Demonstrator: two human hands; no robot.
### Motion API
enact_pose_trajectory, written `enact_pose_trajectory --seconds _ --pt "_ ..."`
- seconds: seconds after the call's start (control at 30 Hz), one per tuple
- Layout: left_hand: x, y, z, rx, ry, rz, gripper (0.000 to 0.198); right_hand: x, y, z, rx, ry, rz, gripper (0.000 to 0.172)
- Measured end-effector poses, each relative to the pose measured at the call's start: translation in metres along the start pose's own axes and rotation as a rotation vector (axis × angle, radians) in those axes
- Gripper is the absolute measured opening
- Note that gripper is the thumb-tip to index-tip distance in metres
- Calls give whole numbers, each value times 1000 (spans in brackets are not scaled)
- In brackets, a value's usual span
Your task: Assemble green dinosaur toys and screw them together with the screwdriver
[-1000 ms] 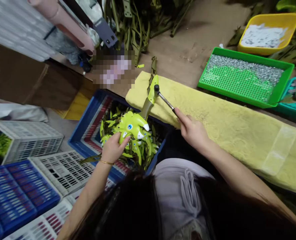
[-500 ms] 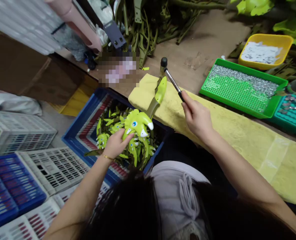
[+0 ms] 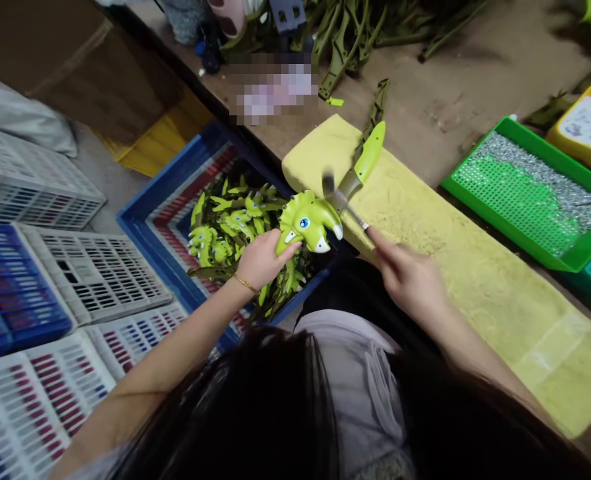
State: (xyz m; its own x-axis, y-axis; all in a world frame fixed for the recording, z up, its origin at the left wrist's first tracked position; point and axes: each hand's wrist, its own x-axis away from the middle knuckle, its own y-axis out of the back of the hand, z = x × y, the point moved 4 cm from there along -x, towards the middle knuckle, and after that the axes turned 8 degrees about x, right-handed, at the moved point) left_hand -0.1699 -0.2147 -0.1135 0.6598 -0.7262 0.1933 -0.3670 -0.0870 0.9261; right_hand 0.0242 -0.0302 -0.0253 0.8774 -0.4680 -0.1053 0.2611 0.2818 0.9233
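My left hand [image 3: 261,260] is closed around the lower end of a lime-green triceratops-head toy [image 3: 309,217] with a blue eye and white horn tips. A dark olive arm with a lime-green piece extends from the toy over the near left end of a yellow foam pad [image 3: 440,247]. In my right hand [image 3: 410,270] is a small hammer [image 3: 352,212], its fingers wrapped round the handle. The hammer's blurred head is at the toy's arm, just beyond the horns; whether it touches cannot be made out.
Below left, a blue crate [image 3: 148,170] holds several similar toys [image 3: 235,217]. On the table [image 3: 455,100] lie olive parts [image 3: 355,33], a green tray [image 3: 525,257] of small metal pieces and a yellow bowl [image 3: 575,157]. White crates [image 3: 95,273] stand on the floor at left.
The toy has moved right and up in my left hand, its arm now further over the foam. The hammer has swung down from above the foam to the toy. The camera view has shifted.
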Motion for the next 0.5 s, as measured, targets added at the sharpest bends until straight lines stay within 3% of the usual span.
enact_pose_trajectory --seconds 0.07,0.1,0.27,0.37,0.5 --pt "2 -3 0 -4 -26 -57 40 0 -14 -5 8 -21 59 40" --pt "3 -4 1 5 -35 -99 41 1 -14 -8 -1 -36 29 40" --pt "6 -13 6 110 -36 -318 39 16 26 -19 -78 -66 -269 40" --pt "8 -19 7 123 -67 -373 36 23 38 -21 -127 -76 -323 44" --pt "10 -15 21 147 -19 -390 36 27 29 -24 -183 -80 -299 41"
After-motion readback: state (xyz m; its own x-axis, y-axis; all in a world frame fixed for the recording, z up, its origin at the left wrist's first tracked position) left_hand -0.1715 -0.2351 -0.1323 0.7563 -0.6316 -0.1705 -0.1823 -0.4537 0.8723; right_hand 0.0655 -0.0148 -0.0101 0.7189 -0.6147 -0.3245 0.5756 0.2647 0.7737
